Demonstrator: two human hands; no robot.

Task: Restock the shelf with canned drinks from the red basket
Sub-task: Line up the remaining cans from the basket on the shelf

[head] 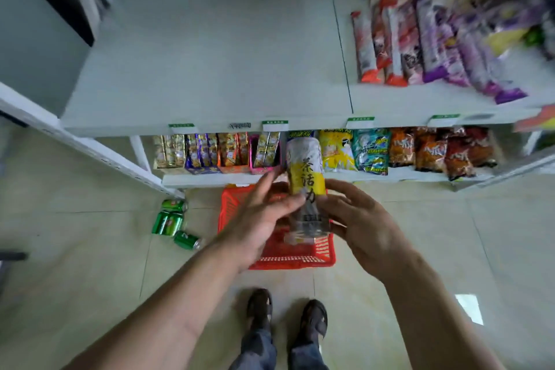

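A tall white and yellow drink can [306, 171] with black characters is held upright in front of me, above the red basket [295, 258] on the floor. My right hand [360, 219] grips its lower right side. My left hand [261, 219] touches its lower left side with fingers spread, thumb on the can. The wide white shelf [204, 69] above is bare on its left part. The basket's inside is mostly hidden behind my hands.
Three green cans [174, 222] lie on the tiled floor left of the basket. Snack bags [435, 42] fill the shelf's right side. The lower shelf [210, 179] holds small boxes and chip bags [426, 149]. My feet [285, 315] stand just behind the basket.
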